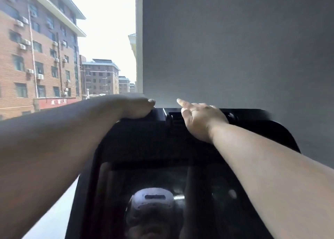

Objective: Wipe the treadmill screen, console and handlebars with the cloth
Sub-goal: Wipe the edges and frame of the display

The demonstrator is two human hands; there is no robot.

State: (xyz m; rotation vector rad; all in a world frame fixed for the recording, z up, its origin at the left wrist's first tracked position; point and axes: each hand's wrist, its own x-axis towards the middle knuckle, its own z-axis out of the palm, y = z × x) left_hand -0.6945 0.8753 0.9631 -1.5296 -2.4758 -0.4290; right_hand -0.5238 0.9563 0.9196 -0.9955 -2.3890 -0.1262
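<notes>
L hand (pixel 139 107) grips console (pixel 144 141) top | R hand (pixel 200 120) rests there, prob. flat

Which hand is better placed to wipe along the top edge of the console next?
Probably the right hand: it rests mid-edge with index finger straight, free to slide. The left hand grips the left corner of the console. No cloth shows in either.

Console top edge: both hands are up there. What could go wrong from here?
No cloth shows: the left hand, curled over a top corner of the console, and the right hand, resting on its top edge, may leave fingerprints instead of wiping. Both forearms hang over the glossy screen; a dip could smear it.
</notes>
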